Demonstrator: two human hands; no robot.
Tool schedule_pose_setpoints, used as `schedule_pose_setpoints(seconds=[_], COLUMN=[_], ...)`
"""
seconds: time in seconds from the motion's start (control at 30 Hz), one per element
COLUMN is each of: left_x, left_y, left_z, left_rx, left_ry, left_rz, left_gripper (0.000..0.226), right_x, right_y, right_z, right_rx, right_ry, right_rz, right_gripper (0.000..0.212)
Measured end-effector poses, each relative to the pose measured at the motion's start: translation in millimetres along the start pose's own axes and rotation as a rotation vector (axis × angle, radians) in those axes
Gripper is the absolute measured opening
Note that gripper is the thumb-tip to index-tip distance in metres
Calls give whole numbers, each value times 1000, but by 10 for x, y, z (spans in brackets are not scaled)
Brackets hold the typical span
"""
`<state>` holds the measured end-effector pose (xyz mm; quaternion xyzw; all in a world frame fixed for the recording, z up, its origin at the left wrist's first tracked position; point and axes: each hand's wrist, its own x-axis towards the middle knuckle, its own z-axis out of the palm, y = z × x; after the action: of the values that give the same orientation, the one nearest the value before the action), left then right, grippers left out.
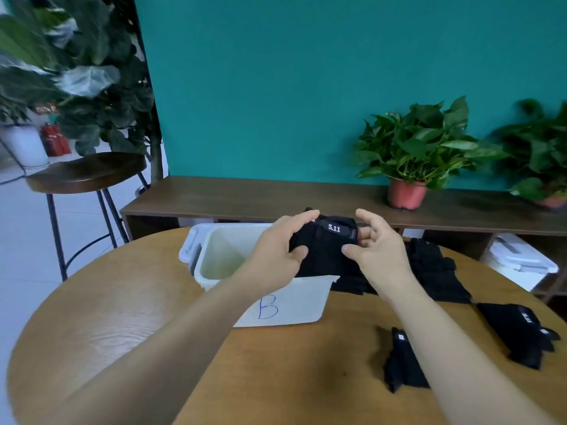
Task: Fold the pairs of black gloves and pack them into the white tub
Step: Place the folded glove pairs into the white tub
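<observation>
the person holds a folded bundle of black gloves (325, 253) in both hands, just over the right end of the white tub (294, 305). the tub stands on the round wooden table (122, 317) with a blue letter b on its near wall. the left hand (276, 250) grips the bundle's left side, fingers curled over the top. the right hand (379, 250) pinches its right side. more black gloves lie right of the tub: a heap (435, 271) just beside it, a pair (518, 332) near the table's edge and a single glove (399, 363) closer to the person.

Matt black cloth gloves (325, 250), smooth white plastic tub (288, 305), glossy wooden table (122, 317).
</observation>
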<state>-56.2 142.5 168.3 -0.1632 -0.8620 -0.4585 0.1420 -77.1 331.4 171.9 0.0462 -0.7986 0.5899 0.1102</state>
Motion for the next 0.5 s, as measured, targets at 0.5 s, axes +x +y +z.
schedule_pose_setpoints(seconds=[0.5], left_x=[884], left_y=[-1221], left_z=[42], left_rx=[-79], left_ry=[-28], left_rz=[-326], left_gripper=[62], right_x=[1286], right_y=[576], right_z=[736], right_rx=[-241], right_ry=[-213], right_rz=[-32], right_gripper=[70])
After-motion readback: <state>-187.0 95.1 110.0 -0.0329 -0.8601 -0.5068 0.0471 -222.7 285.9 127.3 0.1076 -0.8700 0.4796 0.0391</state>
